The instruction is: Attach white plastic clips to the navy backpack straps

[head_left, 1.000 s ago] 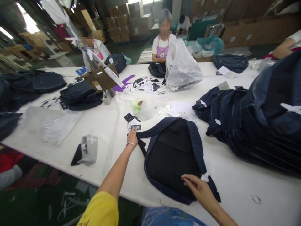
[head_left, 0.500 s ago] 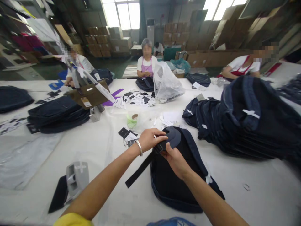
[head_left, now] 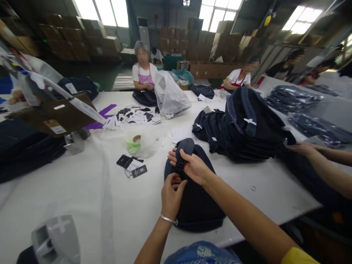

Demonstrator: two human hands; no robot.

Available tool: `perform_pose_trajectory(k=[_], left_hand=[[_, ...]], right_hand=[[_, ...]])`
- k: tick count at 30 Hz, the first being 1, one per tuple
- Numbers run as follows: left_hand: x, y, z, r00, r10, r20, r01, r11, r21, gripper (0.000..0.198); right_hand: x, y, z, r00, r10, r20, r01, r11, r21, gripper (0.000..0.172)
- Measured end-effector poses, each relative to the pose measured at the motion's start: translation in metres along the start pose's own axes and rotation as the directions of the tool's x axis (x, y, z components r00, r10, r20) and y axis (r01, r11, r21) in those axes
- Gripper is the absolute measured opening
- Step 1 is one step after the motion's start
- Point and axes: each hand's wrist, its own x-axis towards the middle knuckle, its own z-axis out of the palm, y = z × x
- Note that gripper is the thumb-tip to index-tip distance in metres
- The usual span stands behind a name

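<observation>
A dark navy backpack lies on the white table in front of me, its black back panel facing up. My right hand holds the backpack's padded shoulder strap, thumb on top and fingers stretched out beneath it. Just below, my left hand, with a silver bracelet at the wrist, has thumb and fingers pinched together at the black webbing under the strap's end. The webbing is mostly hidden by the fingers.
To the right stands a pile of navy backpacks, with another person's hands beside it. Hang tags and a green tape roll lie left of the backpack. A grey tape dispenser stands near left.
My view has swung right. The shoulder strap is now upright in my right hand, while my left hand has moved down from its top to the webbing. Another person's hands appear at right.
</observation>
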Motion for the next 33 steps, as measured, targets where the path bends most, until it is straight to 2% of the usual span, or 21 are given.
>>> perform_pose_trajectory(k=[2,3,4,7,9,13,17,24,29,33], left_hand=[[0.004,0.003,-0.001,0.997,0.029,-0.071,-0.027,0.999,0.029,0.033],[0.007,0.006,-0.003,0.996,0.044,-0.074,-0.042,0.999,0.034,0.032],[0.01,0.008,-0.006,0.998,0.051,-0.043,-0.05,0.998,0.035,0.029],[0.015,0.013,-0.02,0.99,0.028,0.139,-0.036,0.998,0.057,0.02],[0.017,0.014,-0.033,0.98,-0.005,0.201,-0.01,0.997,0.073,0.019],[0.016,0.009,-0.058,0.979,-0.091,0.181,0.075,0.993,0.096,0.023],[0.013,-0.001,-0.071,0.97,-0.162,0.183,0.15,0.985,0.08,0.024],[0.011,-0.036,-0.082,0.951,-0.246,0.188,0.238,0.969,0.063,0.026],[0.017,-0.057,-0.075,0.944,-0.27,0.187,0.274,0.962,0.009,0.036],[0.028,-0.067,-0.065,0.929,-0.285,0.236,0.292,0.956,0.006,0.063]], right_hand=[[0.0,0.004,0.005,1.0,0.012,0.016,-0.012,1.0,0.015,0.029],[0.0,0.005,0.007,1.0,0.013,0.023,-0.013,1.0,0.023,0.032],[0.0,0.006,0.008,1.0,0.01,0.027,-0.011,0.999,0.03,0.034],[0.005,0.006,0.01,0.999,-0.022,0.024,0.022,1.0,0.015,0.036],[0.011,0.004,0.008,0.998,-0.054,0.015,0.054,0.998,-0.013,0.035],[0.027,0.005,0.001,0.997,-0.064,-0.037,0.063,0.998,-0.032,0.039],[0.044,0.013,-0.002,0.992,-0.059,-0.114,0.056,0.998,-0.024,0.039],[0.063,0.023,-0.009,0.976,-0.031,-0.215,0.041,0.998,0.038,0.037],[0.057,0.017,-0.003,0.994,-0.018,-0.112,0.021,0.999,0.031,0.034],[0.046,0.012,0.0,0.999,0.016,-0.05,-0.013,0.998,0.056,0.031]])
